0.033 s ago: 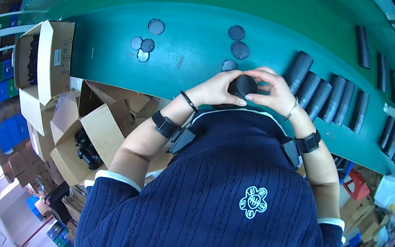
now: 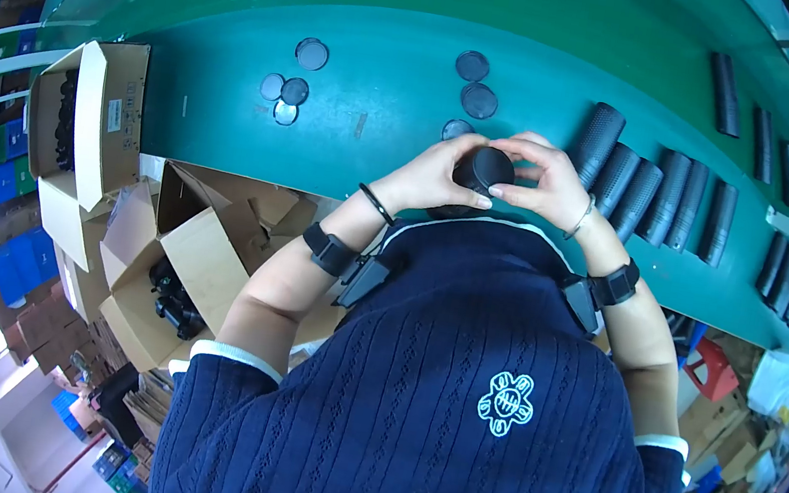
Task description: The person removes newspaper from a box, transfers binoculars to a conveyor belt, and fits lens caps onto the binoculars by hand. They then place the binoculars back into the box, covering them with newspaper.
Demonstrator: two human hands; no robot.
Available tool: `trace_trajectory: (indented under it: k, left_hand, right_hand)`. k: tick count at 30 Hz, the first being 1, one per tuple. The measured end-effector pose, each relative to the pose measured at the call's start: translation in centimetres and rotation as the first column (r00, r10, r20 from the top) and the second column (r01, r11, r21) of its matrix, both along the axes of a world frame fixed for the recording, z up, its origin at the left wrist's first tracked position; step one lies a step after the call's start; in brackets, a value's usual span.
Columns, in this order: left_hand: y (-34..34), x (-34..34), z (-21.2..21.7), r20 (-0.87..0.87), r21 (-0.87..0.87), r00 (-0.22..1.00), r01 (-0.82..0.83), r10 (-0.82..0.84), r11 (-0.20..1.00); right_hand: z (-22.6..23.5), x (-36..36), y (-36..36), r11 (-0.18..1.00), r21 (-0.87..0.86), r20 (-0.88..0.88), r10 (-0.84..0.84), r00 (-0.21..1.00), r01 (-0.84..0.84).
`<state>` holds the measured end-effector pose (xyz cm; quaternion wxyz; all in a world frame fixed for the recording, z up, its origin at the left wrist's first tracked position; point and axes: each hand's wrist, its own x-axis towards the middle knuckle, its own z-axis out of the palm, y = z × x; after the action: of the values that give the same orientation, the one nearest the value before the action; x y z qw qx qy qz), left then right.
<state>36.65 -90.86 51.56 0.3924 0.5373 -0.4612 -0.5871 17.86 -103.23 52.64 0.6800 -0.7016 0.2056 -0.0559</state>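
Both hands are wrapped round a black cylinder (image 2: 490, 166) with a flat round end facing up, held close to my chest at the bench's near edge. My left hand (image 2: 433, 173) grips its left side, the thumb laid along the near side. From the right, my right hand (image 2: 547, 179) closes on it with fingers over the far rim and thumb at the near rim. The cylinder's lower part is hidden by my hands and shirt. Just beyond my left fingers lies a dark round cap (image 2: 457, 130), partly covered by them.
Dark round caps (image 2: 479, 100) lie farther back, with another group (image 2: 294, 91) to the left. Several black textured tubes (image 2: 598, 139) rest in a row at right on the green bench (image 2: 370, 62). Open cardboard boxes (image 2: 212, 256) holding black parts stand at left. A red stool (image 2: 715, 370) is at lower right.
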Motion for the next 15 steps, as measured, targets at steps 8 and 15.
trace_trajectory:
  k: [8, 15]
  left_hand:
    - [-0.1, -1.2, 0.9, 0.415, -0.074, 0.908, -0.019, 0.048, 0.997]
    - [-1.2, -1.8, 1.0, 0.584, -0.048, 0.811, -0.011, 0.037, 0.999]
  right_hand:
    - [-0.3, 1.1, 0.8, 0.979, -0.200, 0.027, -0.027, 0.999, 0.032]
    - [-0.9, 0.7, 0.6, 0.998, -0.053, -0.134, -0.025, 0.991, 0.018]
